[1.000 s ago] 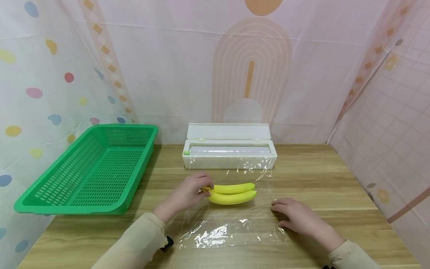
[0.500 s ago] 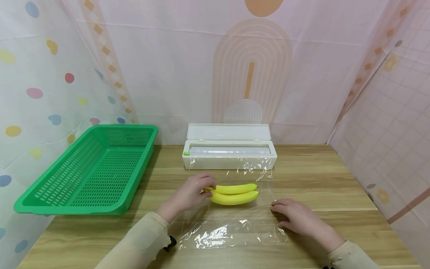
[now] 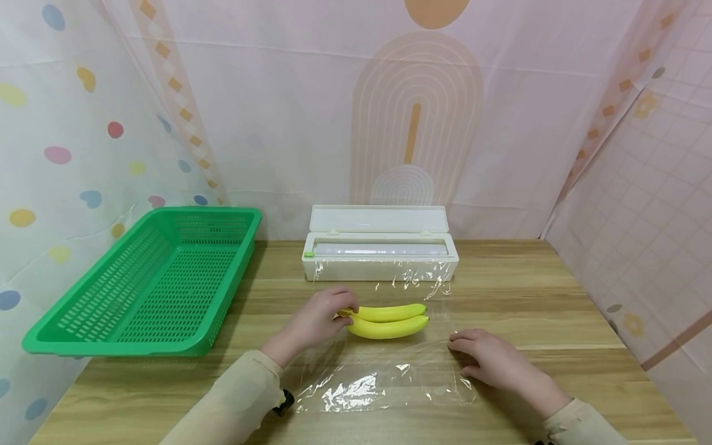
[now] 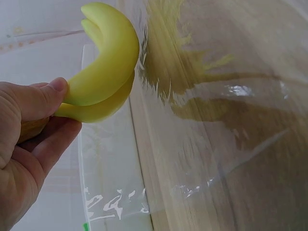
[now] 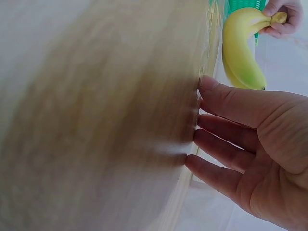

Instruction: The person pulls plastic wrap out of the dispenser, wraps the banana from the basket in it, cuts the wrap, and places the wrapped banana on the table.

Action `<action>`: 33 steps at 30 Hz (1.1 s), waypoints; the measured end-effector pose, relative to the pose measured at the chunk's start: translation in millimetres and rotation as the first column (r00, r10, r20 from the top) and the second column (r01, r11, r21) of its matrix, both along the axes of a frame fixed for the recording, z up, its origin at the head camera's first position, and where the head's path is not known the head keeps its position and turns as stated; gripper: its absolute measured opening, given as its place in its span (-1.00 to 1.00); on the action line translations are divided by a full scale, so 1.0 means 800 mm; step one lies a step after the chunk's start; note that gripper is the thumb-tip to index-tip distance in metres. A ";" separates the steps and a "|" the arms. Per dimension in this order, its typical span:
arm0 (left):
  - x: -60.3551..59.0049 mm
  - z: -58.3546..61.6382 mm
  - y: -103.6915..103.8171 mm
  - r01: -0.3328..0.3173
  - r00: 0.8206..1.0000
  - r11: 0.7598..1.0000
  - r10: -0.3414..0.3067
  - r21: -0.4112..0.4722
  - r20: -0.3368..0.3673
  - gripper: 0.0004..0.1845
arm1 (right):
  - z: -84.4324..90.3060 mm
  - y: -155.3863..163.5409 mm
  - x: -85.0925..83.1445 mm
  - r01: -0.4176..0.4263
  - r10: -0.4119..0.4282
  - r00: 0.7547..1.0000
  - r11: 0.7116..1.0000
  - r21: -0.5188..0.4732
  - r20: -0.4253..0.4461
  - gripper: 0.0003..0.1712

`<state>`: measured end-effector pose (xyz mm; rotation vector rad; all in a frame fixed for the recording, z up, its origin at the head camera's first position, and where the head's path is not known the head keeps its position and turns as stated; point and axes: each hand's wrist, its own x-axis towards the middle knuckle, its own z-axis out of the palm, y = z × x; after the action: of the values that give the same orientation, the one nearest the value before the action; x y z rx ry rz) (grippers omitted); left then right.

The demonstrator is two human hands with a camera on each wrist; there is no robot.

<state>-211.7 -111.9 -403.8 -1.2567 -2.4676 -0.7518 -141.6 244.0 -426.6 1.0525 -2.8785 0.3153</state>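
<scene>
Change: next to nothing differs from half a second ago; the bananas sit a touch further toward 3 o'clock than a second ago, and both hands keep their places.
Green basket (image 3: 150, 284): at 9 o'clock on the wooden table (image 3: 556, 309), well apart from the hands.
Left hand (image 3: 314, 318): reaches in from 7 o'clock, forearm in a beige sleeve (image 3: 233, 395); thumb and fingers curl round the stem end of the bananas, the thumb lying on top in the left wrist view (image 4: 33, 125).
Bananas (image 3: 386, 320): two yellow ones joined at the stem, lying lengthwise across the far part of the film, tips toward 3 o'clock; dead centre of the table, just in front of the dispenser.
Cling film (image 3: 384, 377): a clear sheet spread flat on the table, running from the dispenser back toward 6 o'clock, crinkled near its front edge.
Dispenser (image 3: 381, 250): white box at 12 o'clock, lid up, film trailing from its front.
Right hand (image 3: 492, 361): comes in from 5 o'clock, palm down, fingers straight and slightly spread (image 5: 226, 139), tips pressing the film's right edge flat; it holds nothing.
</scene>
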 end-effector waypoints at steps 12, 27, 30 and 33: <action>-0.008 -0.006 -0.004 0.002 1.000 1.000 -0.002 -0.004 0.014 -0.70 | 0.001 0.000 0.001 0.008 -0.008 1.000 1.000 -0.002 0.007 -0.49; -0.001 -0.005 -0.008 -0.045 0.989 0.999 0.048 -0.020 0.141 -0.46 | 0.000 0.000 0.001 -0.001 0.001 1.000 1.000 -0.006 0.000 -0.50; -0.002 -0.007 -0.010 -0.044 0.987 0.999 0.044 -0.003 0.154 -0.37 | 0.000 0.000 0.001 -0.002 0.002 1.000 1.000 -0.008 -0.004 -0.50; -0.002 -0.009 -0.013 -0.043 0.987 0.999 0.040 0.011 0.155 -0.29 | 0.000 0.000 0.001 -0.002 0.002 1.000 1.000 -0.012 -0.010 -0.49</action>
<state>-213.5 -122.4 -410.7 -1.1792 -2.5964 -0.8858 -140.9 244.2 -426.9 1.0519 -2.8632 0.3263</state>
